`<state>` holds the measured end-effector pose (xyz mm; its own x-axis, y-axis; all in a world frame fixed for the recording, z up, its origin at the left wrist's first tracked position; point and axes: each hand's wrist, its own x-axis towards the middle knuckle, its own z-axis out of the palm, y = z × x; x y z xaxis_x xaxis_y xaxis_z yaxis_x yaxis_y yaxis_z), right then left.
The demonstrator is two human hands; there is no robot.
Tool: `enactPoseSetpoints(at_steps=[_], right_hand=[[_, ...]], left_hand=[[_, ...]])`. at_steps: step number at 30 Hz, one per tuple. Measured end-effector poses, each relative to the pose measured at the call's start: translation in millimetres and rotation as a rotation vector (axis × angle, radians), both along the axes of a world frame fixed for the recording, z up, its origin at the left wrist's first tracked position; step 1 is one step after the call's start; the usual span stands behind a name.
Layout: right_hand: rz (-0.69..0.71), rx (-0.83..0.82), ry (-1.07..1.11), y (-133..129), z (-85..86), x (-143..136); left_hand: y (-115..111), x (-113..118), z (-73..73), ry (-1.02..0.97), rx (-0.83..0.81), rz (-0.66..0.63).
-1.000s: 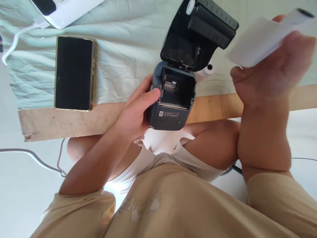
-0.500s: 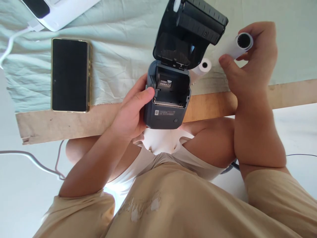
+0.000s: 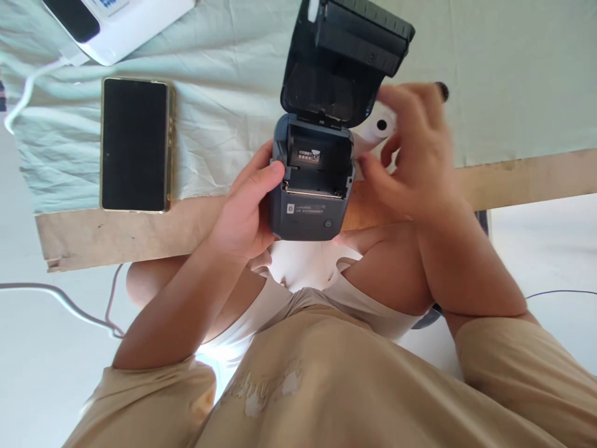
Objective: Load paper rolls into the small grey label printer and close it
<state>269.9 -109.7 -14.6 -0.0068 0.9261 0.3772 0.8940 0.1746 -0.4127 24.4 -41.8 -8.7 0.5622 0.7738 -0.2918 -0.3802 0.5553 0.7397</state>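
Note:
My left hand (image 3: 249, 202) grips the left side of a dark grey label printer (image 3: 310, 214), its thumb on the rim. The printer's black lid (image 3: 345, 62) is swung up, and the paper bay shows no roll, only a small printed label inside. Beside the printer's right edge my right hand (image 3: 410, 149), slightly blurred, has its fingers spread around a small white paper roll (image 3: 379, 126) without visibly closing on it. The black core end of another roll (image 3: 442, 91) peeks out behind that hand's knuckles.
A black-screened phone (image 3: 134, 144) in a clear case lies on the green cloth (image 3: 224, 99) at the left. Behind it sits a white device (image 3: 135, 28) with a white cable (image 3: 32, 84). The table's wooden edge (image 3: 112, 236) runs in front of my legs.
My right hand has let go of the larger white roll, which now lies behind it, and has moved left and down to the small roll. The printer has shifted slightly left.

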Motion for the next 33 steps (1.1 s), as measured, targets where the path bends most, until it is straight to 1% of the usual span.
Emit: enactPoseSetpoints(at_steps=[1, 3, 6, 7, 8, 11, 13, 15, 17, 18, 19, 21, 22, 24, 27, 30, 32, 33], right_hand=[[-0.008, -0.083, -0.010, 3.6, -3.3, -3.7], [-0.044, -0.168, -0.032, 10.7, -9.1, -7.2], [-0.082, -0.153, -0.068, 16.7, -12.2, -7.9], [-0.096, -0.138, -0.046, 17.1, -11.6, -8.5], [-0.106, -0.126, 0.022, 16.9, -10.4, -9.6], [-0.122, -0.091, 0.342, 14.4, -4.2, -15.8], [-0.143, -0.100, 0.585, 13.4, 1.2, -20.3], [-0.221, -0.128, 0.853, 14.0, 7.0, -23.1], [-0.316, -0.187, 1.159, 16.0, 12.7, -23.4], [-0.342, -0.239, 1.279, 17.2, 15.5, -23.1], [-0.350, -0.291, 1.371, 18.1, 18.2, -23.0], [-0.343, -0.343, 1.466, 18.5, 23.5, -24.1], [-0.337, -0.333, 1.466, 17.7, 26.2, -25.7], [-0.328, -0.251, 1.385, 13.9, 31.6, -30.4], [-0.264, -0.103, 1.117, 4.6, 38.4, -38.5], [-0.115, 0.065, 0.820, -3.8, 39.7, -46.0], [0.015, 0.126, 0.667, -5.5, 36.5, -50.8], [0.069, 0.131, 0.592, -4.9, 34.2, -53.1]], left_hand=[[0.1, 0.0, -0.6, -0.008, -0.002, 0.012], [0.1, -0.1, -1.0, -0.002, 0.002, 0.015], [0.2, -0.3, -0.3, 0.005, 0.008, -0.008], [0.3, -0.4, 0.0, -0.004, 0.005, -0.008], [0.3, -0.5, 0.2, -0.014, 0.001, -0.007], [0.4, -0.9, 0.6, -0.030, 0.004, -0.001], [0.4, -1.1, 0.4, -0.020, 0.009, -0.011], [0.4, -1.2, -0.1, -0.026, 0.003, -0.008], [0.4, -1.1, -0.7, -0.047, -0.013, -0.006], [0.3, -1.0, -1.0, -0.056, -0.019, -0.002], [0.3, -0.8, -1.3, -0.059, -0.022, 0.000], [0.2, -0.3, -1.9, -0.045, -0.017, 0.000], [0.2, 0.0, -2.3, -0.035, -0.009, 0.003], [0.4, 0.5, -3.2, -0.025, 0.005, 0.001], [0.9, 0.9, -4.3, -0.024, 0.011, -0.001], [0.3, 0.5, -2.9, -0.018, 0.017, -0.001], [-1.5, 0.0, -0.3, 0.004, 0.017, -0.016], [-2.8, -0.2, 1.2, 0.022, 0.018, -0.017]])
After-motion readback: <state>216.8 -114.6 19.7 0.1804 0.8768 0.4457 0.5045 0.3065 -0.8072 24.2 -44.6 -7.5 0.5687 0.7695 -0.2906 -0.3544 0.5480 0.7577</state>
